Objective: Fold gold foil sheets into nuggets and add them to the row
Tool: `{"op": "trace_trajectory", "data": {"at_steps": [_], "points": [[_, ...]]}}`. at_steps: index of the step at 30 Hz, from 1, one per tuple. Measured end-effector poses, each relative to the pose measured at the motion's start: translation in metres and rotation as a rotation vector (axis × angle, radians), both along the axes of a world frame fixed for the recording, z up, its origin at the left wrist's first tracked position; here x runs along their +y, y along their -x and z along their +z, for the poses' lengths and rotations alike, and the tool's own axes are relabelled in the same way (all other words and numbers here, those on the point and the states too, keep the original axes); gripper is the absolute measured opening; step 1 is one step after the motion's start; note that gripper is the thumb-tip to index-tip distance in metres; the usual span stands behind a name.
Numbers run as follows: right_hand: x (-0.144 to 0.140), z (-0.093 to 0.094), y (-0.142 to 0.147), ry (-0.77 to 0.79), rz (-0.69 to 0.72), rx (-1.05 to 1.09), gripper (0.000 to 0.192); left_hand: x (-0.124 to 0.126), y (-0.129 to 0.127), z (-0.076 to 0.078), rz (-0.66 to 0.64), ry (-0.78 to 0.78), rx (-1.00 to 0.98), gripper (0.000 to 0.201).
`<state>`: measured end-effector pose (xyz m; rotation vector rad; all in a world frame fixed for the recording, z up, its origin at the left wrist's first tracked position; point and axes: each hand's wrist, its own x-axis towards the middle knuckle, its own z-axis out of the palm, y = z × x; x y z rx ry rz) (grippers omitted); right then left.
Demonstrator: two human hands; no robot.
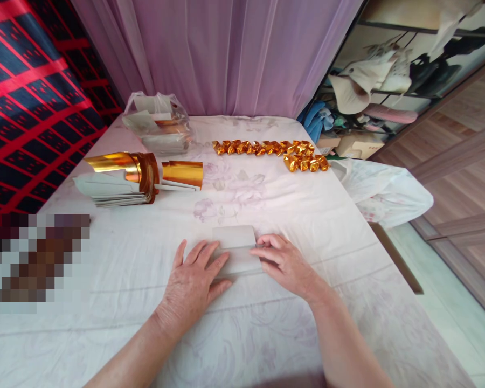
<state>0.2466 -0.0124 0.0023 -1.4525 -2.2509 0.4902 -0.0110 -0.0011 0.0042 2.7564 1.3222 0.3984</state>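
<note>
A pale sheet of paper [235, 240] lies folded on the white flowered cloth [267, 205] in front of me. My left hand [194, 283] rests flat on its left part, fingers spread. My right hand [281, 258] presses its right edge with the fingertips along the fold. Neither hand lifts the sheet.
A stack of gold-and-white foil sheets [133, 178] curls at the left. A row of folded gold pieces [270, 151] lies at the far side. A plastic bag of sheets [159, 126] sits at the back left. A white bag [383, 191] hangs off the right edge.
</note>
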Motion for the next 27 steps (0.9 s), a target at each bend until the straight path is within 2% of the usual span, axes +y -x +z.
{"op": "trace_trajectory", "data": {"at_steps": [4, 10, 13, 20, 27], "points": [[-0.002, 0.003, 0.003, -0.009, -0.005, -0.052, 0.047, 0.000, -0.001, 0.001, 0.006, 0.009, 0.007, 0.040], [-0.002, 0.004, 0.002, 0.003, 0.009, -0.079, 0.027, -0.002, -0.003, 0.002, 0.018, 0.009, -0.005, 0.037], [-0.002, 0.002, 0.002, -0.011, -0.006, -0.059, 0.024, -0.001, -0.003, 0.002, 0.029, 0.004, -0.029, 0.032], [0.002, -0.007, 0.007, -0.100, -0.088, 0.010, 0.019, 0.007, -0.001, -0.001, 0.046, 0.003, -0.142, 0.025], [0.004, -0.016, 0.017, -0.201, -0.217, -0.007, 0.022, 0.012, -0.004, 0.001, 0.123, 0.096, -0.255, 0.022]]}}
